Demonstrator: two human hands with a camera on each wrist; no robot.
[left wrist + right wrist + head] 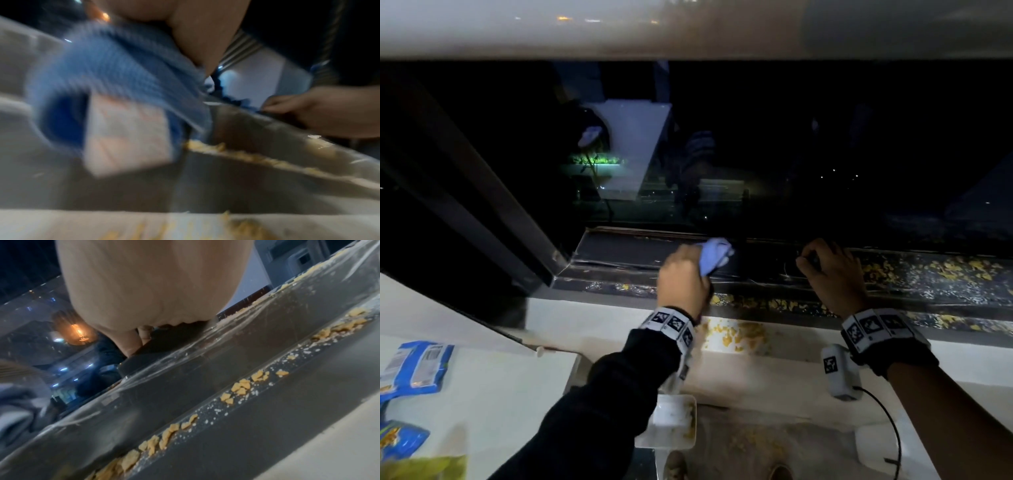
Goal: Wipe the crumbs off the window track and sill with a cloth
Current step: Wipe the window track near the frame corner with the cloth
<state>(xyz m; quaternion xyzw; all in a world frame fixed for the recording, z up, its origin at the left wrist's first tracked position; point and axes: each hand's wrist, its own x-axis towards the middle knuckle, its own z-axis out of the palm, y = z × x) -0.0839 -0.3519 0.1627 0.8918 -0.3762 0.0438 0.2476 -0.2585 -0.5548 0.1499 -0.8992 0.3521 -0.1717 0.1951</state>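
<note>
My left hand [683,282] grips a bunched blue cloth [714,256] and holds it on the dark window track [619,253]. In the left wrist view the cloth [115,73] is blurred, and its white label [125,138] hangs down. Yellow crumbs [962,270] lie along the track to the right, on its front rail [774,303], and on the white sill [736,334]. My right hand [828,270] rests further right, fingers curled on the dark window frame rail [144,356]. Crumbs [240,389] line the groove just in front of it.
Blue snack packets [414,366] lie on a white surface at the left. A white tray [671,421] holding crumbs sits below the sill, with more crumbs on the floor [750,442]. A black cable [887,421] hangs from my right wrist. The glass is dark.
</note>
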